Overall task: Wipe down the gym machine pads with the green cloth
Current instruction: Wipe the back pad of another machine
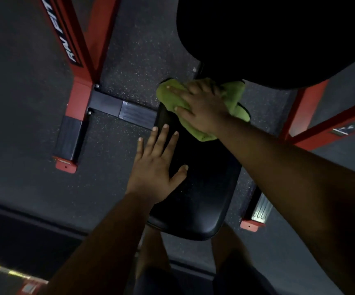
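A black seat pad [202, 188] of a red gym machine lies below me in the head view. The green cloth [172, 96] is spread on the pad's far end, just under a larger black back pad [278, 35]. My right hand [202, 107] presses flat on the cloth with fingers spread. My left hand [157, 165] rests flat on the seat pad's left edge, fingers straight, holding nothing.
Red frame beams [80, 60] run down the left, and another red beam [321, 124] crosses at the right. A black foot bar with a ribbed step [138, 113] joins the frame left of the pad. Dark speckled rubber floor [23, 103] surrounds the machine.
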